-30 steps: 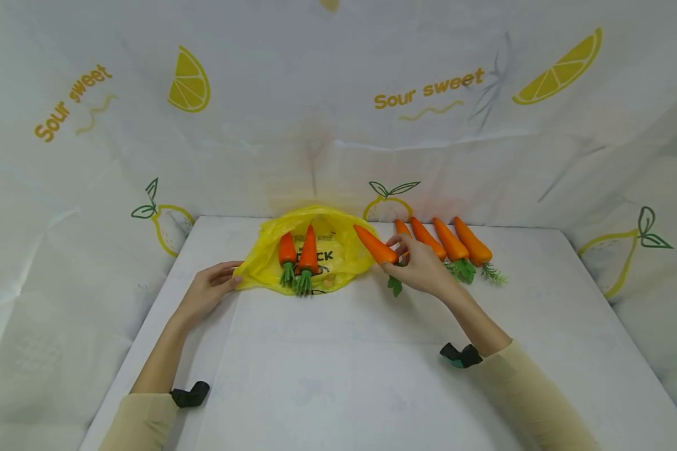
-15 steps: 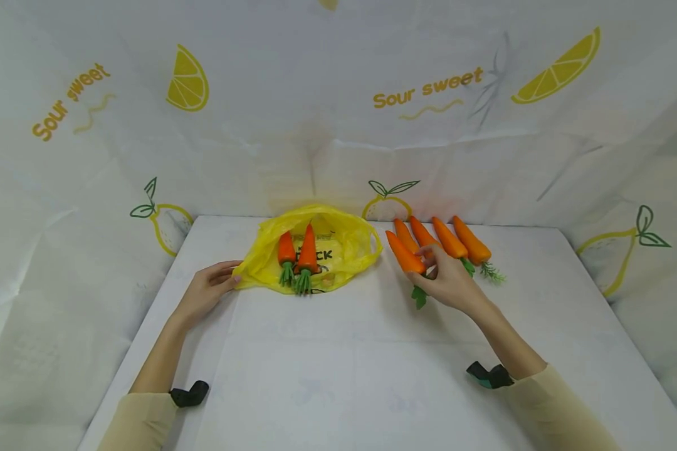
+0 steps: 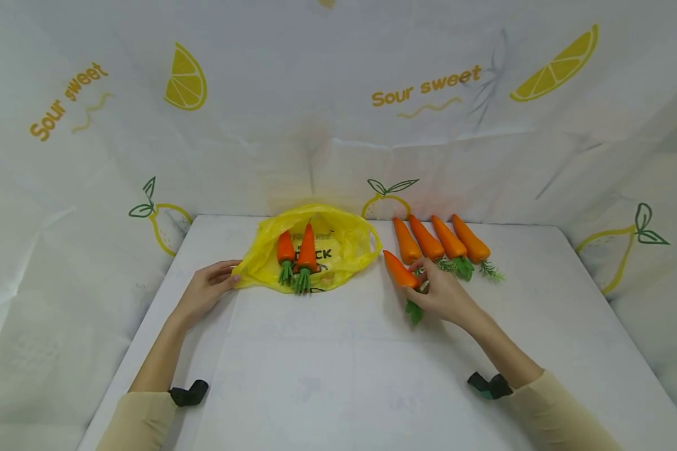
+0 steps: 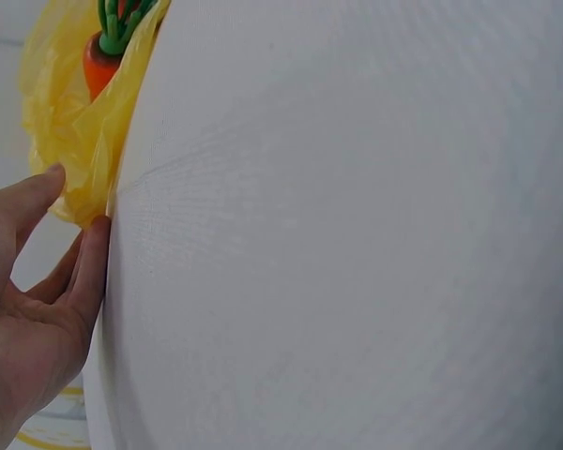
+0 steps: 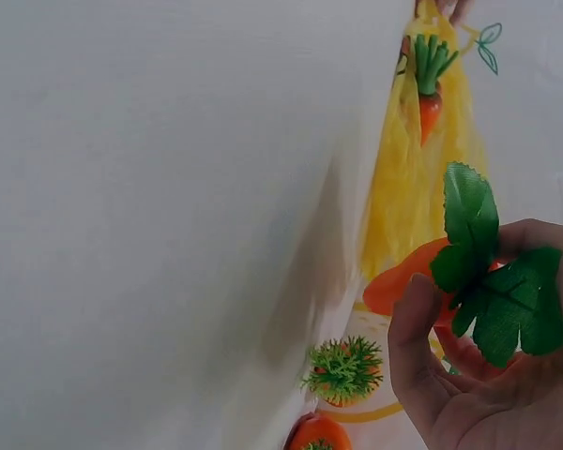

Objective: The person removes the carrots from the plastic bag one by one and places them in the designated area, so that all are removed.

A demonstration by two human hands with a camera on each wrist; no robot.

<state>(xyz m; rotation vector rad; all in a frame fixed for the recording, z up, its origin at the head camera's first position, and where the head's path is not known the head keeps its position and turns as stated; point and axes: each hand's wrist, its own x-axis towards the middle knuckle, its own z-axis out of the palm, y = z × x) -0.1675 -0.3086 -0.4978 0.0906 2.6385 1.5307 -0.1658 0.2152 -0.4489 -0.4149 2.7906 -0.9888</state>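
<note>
Your right grip (image 3: pixel 442 297) has its thumb and fingers closed round a carrot (image 3: pixel 398 269), grasping it near the leafy end, with the tip pointing up and left toward the far side; the right wrist view shows its broad leaves standing out past your fingers. That carrot sits to the right of the yellow bag (image 3: pixel 259 258), apart from its mouth, and seems to be held off the bench (image 3: pixel 338 376). Judging by how things lie, you are partway through: seven carrots show, and they are split between the bag, your hand and the bench. Inside the bag lie a small carrot (image 3: pixel 285 248) and a longer carrot (image 3: pixel 307 252), side by side, their green stalks toward you at the open mouth. Just beyond the held one, four more carrots (image 3: pixel 449 238) make a neat row on the bench, tips to the back, tops toward you. So the held carrot has no resting place yet, and two remain in the bag against four outside in the row. Your left grip (image 3: pixel 205 288) holds the bag's left corner between thumb and fingers, lightly by the look of it, and the mouth gapes wide. Behind everything hangs a lemon-printed cloth (image 3: pixel 248 94).
</note>
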